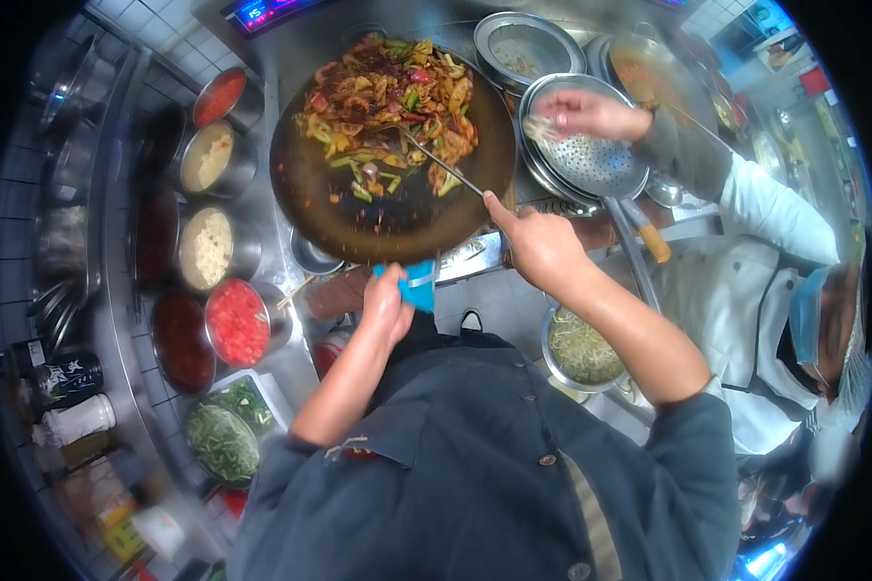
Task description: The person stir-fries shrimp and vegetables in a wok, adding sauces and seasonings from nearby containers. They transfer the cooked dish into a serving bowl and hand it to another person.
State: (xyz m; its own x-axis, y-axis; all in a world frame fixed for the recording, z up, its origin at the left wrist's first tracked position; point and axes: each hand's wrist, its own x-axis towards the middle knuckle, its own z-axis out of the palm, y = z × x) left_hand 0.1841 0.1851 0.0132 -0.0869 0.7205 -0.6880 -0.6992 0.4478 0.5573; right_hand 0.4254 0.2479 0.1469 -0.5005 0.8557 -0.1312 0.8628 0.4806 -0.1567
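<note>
A large wok (378, 232) is in front of me, its far half heaped with stir-fried vegetables and browned pieces (400, 94). My left hand (389, 301) grips a folded blue cloth (418, 285) at the wok's near rim; whatever handle lies under the cloth is hidden. In my right hand (541, 240) is the long metal handle of a cooking ladle or spatula (443, 165), forefinger stretched along it. Its head is buried in the food. To the right, a co-worker's blurred hand (578, 115) hovers over a perforated metal strainer (599, 167) with something pale at the fingers.
Metal pots with chopped red food (238, 323), minced pale food (207, 247) and sauces line the left counter. Cut greens (221, 439) stand nearer. A bowl of bean sprouts (585, 348) is at right, beside the co-worker (727, 312). A second wok (654, 72) stands at the back right.
</note>
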